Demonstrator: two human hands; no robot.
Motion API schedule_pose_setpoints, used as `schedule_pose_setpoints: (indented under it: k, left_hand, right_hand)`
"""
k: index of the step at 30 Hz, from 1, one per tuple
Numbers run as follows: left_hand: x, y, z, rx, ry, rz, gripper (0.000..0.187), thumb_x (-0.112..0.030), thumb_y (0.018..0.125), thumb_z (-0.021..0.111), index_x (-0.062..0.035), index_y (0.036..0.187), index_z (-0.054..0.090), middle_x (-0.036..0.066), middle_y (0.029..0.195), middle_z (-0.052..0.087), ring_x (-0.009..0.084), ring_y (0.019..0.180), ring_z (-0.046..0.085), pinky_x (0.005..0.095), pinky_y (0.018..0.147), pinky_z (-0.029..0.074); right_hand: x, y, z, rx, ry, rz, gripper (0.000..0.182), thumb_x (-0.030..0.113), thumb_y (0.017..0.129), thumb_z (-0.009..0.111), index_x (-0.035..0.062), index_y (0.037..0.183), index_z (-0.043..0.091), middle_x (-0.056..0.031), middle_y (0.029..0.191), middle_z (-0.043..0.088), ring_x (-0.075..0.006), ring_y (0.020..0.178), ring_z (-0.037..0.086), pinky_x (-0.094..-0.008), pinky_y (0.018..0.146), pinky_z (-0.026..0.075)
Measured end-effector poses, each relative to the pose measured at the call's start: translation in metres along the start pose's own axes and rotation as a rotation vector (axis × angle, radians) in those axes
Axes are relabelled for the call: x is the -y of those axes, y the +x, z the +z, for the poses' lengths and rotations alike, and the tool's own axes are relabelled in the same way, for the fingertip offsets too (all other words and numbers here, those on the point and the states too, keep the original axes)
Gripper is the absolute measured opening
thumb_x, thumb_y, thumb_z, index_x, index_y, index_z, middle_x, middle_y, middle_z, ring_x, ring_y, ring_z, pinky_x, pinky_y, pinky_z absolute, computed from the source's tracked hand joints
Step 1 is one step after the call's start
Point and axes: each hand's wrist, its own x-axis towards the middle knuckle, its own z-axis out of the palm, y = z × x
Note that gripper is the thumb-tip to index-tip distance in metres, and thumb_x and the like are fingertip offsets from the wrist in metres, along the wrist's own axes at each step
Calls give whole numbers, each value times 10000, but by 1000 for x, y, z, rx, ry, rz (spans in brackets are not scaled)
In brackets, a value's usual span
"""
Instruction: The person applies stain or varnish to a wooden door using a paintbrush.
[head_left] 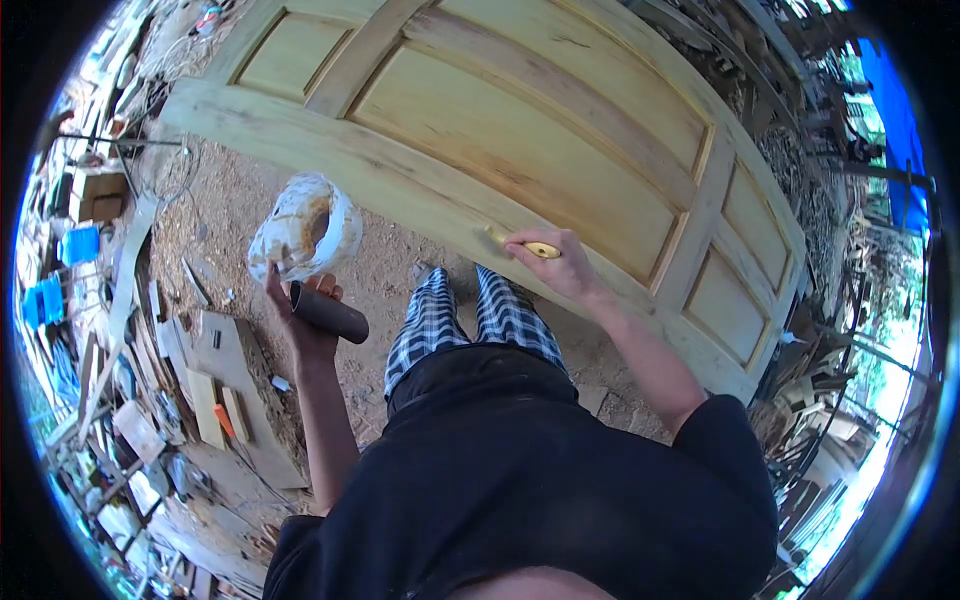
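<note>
A pale wooden panel door lies slanting across the front of me. My right hand is closed round the yellow handle of a paintbrush, its bristles right at the door's near edge rail. Left of my legs, my left hand is closed on a white plastic container, smeared and stained brown around its round opening. A dark brown tube, perhaps rolled sandpaper, is also in this hand, lying across the palm. Part of the left fingers is hidden behind the tube and container.
Sawdust-covered ground shows between me and the door. At left lie a wooden board, an orange-handled tool, blue containers and scrap wood. More scrap wood is piled beyond the door at right.
</note>
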Motion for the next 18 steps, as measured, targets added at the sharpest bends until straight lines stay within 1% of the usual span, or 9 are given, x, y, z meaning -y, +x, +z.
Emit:
schedule_pose_setpoints:
  k: [1, 3, 5, 7, 8, 9, 12, 14, 18]
  left_hand:
    - [-1, -2, 3, 3, 39, 5, 529, -551, 749, 593, -114, 1008, 443, 6, 685, 460, 125, 559, 455, 270, 506, 391]
    - [-4, -4, 5, 22, 91, 1, 569, -561, 751, 583, -113, 1072, 445, 11, 720, 474, 122, 570, 457, 268, 513, 392]
    - [-4, 1, 6, 42, 143, 14, 627, -574, 760, 559, -115, 1165, 421, 21, 785, 490, 121, 589, 461, 264, 526, 394]
    - [-3, 4, 2, 46, 153, 5, 591, -568, 774, 548, -118, 1142, 441, 30, 815, 504, 121, 595, 463, 263, 524, 389]
    - [-3, 5, 3, 43, 149, 12, 556, -562, 788, 537, -121, 1118, 461, 40, 845, 519, 121, 601, 466, 261, 522, 385]
    - [-3, -5, 21, -38, 191, 52, 592, -569, 775, 542, -118, 1142, 433, 14, 770, 496, 116, 577, 455, 260, 528, 389]
    - [-6, 6, 8, 95, 136, -1, 578, -565, 773, 548, -123, 1129, 439, 10, 751, 490, 116, 573, 452, 260, 526, 388]
    - [-7, 2, 13, 82, 141, -3, 564, -562, 779, 544, -122, 1117, 443, 8, 735, 486, 118, 573, 451, 259, 525, 388]
    - [-3, -5, 28, 48, 155, 16, 529, -550, 794, 534, -117, 1087, 449, 3, 680, 473, 122, 568, 452, 259, 523, 392]
  right_hand:
    - [-3, -2, 4, -19, 4, 11, 151, 169, 770, 638, 39, 846, 654, -136, 781, 642, -270, 699, 619, -327, 616, 474]
    - [-18, -7, 15, -366, -329, 111, 76, 120, 772, 633, 57, 806, 661, -112, 796, 640, -241, 689, 623, -315, 623, 480]
    - [-44, -5, 63, -233, -319, 203, 43, 95, 769, 619, 62, 785, 644, -99, 781, 627, -279, 708, 609, -349, 637, 482]
    - [-16, 0, 112, -129, -410, -73, 44, 82, 771, 606, 62, 801, 632, -105, 781, 623, -280, 734, 597, -347, 634, 481]
    - [5, 0, 124, -95, -149, -139, 60, 79, 771, 605, 60, 821, 633, -117, 805, 626, -261, 765, 602, -332, 646, 483]
    - [20, 1, 126, -61, 111, -209, 78, 77, 771, 603, 58, 841, 633, -129, 830, 629, -242, 796, 607, -316, 657, 485]
    - [8, -11, 100, -172, 329, -80, 110, 73, 781, 607, 59, 884, 643, -111, 874, 645, -179, 825, 610, -287, 679, 481]
    - [-23, -25, 43, -245, 312, 121, 138, 92, 805, 610, 61, 935, 647, -64, 876, 659, -137, 827, 603, -271, 694, 479]
    - [-41, -25, -69, -43, -63, 309, 120, 148, 818, 626, 55, 876, 675, -41, 820, 670, -112, 743, 598, -252, 668, 468]
